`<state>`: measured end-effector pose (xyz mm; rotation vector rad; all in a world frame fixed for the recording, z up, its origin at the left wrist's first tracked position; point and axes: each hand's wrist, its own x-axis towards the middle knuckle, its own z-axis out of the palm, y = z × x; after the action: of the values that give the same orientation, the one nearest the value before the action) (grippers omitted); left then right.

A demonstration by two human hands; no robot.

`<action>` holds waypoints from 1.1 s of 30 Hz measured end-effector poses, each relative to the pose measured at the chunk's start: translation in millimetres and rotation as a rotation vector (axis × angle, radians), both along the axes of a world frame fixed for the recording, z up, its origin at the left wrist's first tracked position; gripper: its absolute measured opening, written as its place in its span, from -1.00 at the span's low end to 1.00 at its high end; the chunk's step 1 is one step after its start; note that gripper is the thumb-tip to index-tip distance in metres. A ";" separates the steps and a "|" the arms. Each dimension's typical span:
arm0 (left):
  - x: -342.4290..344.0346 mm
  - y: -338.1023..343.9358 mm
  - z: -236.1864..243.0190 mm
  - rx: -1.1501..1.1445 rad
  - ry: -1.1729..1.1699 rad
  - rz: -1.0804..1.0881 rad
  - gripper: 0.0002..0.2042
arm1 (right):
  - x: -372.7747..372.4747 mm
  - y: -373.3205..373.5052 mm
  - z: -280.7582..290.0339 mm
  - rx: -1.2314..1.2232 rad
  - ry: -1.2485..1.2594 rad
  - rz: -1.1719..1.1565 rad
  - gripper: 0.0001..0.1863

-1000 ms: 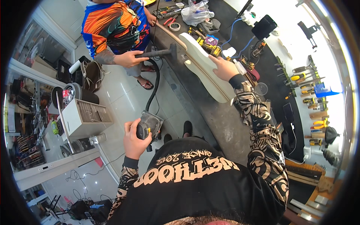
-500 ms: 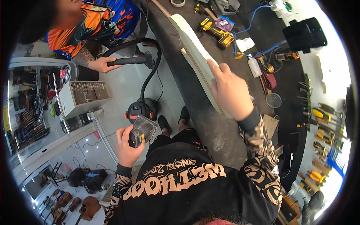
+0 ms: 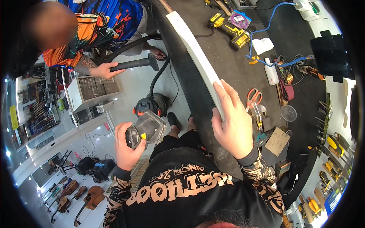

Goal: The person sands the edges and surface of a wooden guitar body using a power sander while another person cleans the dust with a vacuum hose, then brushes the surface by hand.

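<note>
In my left hand (image 3: 127, 150) is a dark plastic tool part (image 3: 146, 129) with a clear, dusty hood and a small yellow tab; my fingers and thumb close around its round black end. My right hand (image 3: 234, 123) holds the near end of a long whitish guitar-like body (image 3: 197, 59) on the dark workbench (image 3: 213, 136). Its fingers lie over the top edge and its thumb presses the side. The body stands with its narrow side up, and a brown neck-like strip (image 3: 165, 6) runs on from its far end.
Across from me, a person's hand (image 3: 106, 70) holds a black vacuum nozzle (image 3: 133, 64), its hose near a vacuum cleaner (image 3: 150, 105) on the floor. On the bench lie a yellow drill (image 3: 232, 32), red-handled scissors (image 3: 254, 98), a white bottle (image 3: 271, 72) and a sanding block (image 3: 277, 142).
The guitar-like body has turned from showing its broad face to its narrow edge. My right hand has gone from a pointing finger to a grip. The clear-hooded part has tilted slightly in my left hand.
</note>
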<state>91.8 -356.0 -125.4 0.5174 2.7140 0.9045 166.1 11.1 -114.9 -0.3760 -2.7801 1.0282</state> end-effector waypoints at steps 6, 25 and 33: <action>-8.7 15.5 -2.4 -0.002 0.071 -0.029 -0.28 | 18.7 8.3 -9.4 -0.072 0.076 0.000 -0.20; 10.7 17.9 -31.9 -0.085 -0.050 0.018 -0.29 | 62.2 12.0 -82.7 -0.172 0.419 0.126 -0.26; 58.5 50.1 -45.1 -0.125 -0.015 -0.002 -0.28 | 117.0 40.2 -115.0 -0.116 0.536 0.136 -0.26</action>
<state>150.3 -305.9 -170.6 0.4866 2.7337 0.7292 283.1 51.3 -229.9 0.0752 -2.2944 1.1231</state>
